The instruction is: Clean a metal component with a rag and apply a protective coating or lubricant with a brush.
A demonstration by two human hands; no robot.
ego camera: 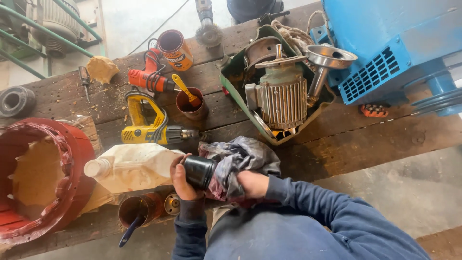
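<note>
My left hand (182,183) grips a small dark cylindrical part (199,171) just above the front edge of the wooden workbench (365,144). My right hand (251,184) is closed on a grey, stained rag (240,159) that is bunched against the open end of the cylinder. Both forearms are in dark blue sleeves. A white plastic jug (132,166) lies on its side right beside my left hand.
Left: a big red ring-shaped motor housing (72,192), a yellow drill (149,130), an orange power tool (147,77), cans holding a yellow scoop (185,91) and a blue handle (130,231). Behind: a finned grey electric motor (281,98) in a green tray, metal funnel (329,58), blue machine (394,43).
</note>
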